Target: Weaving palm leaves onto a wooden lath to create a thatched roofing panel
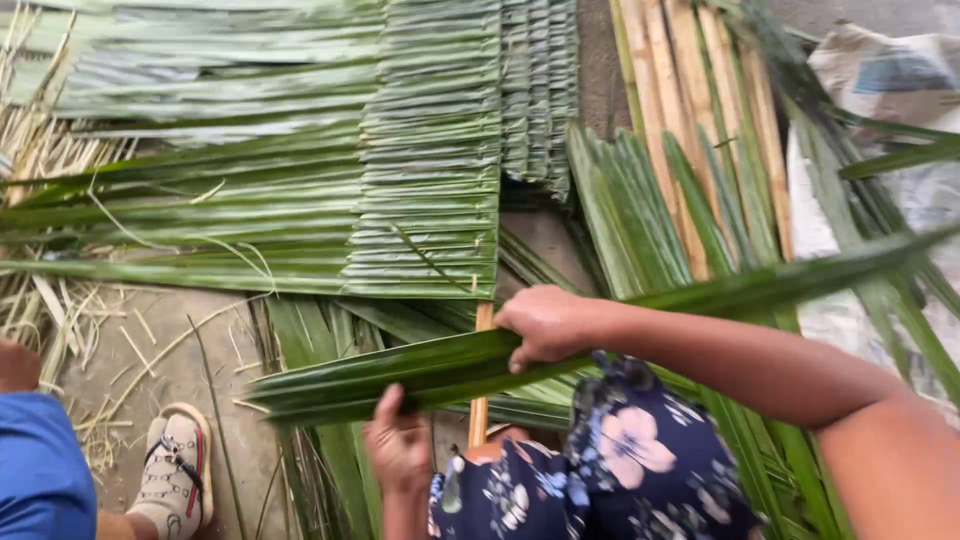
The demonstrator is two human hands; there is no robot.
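I see the right hand (548,322) clamped on a long palm leaf (420,372) at frame centre, the left hand (398,445) pinching it below. I judge it light, limber, smooth; hold near the fold.

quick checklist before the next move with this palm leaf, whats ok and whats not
1. Right hand closed on the long green leaf: ok, fingers wrap over its top edge.
2. Left hand has a grip on the same leaf from below: ok, thumb up against it.
3. Leaf lies across the wooden stick: ok, it crosses in front of the stick.
4. Leaf folded around the stick: cannot tell, the hands hide that spot.
5. Woven leaf panel lies flat with even rows: ok.
6. Sandalled foot of a nearby person clear of the leaf: ok, apart at lower left.
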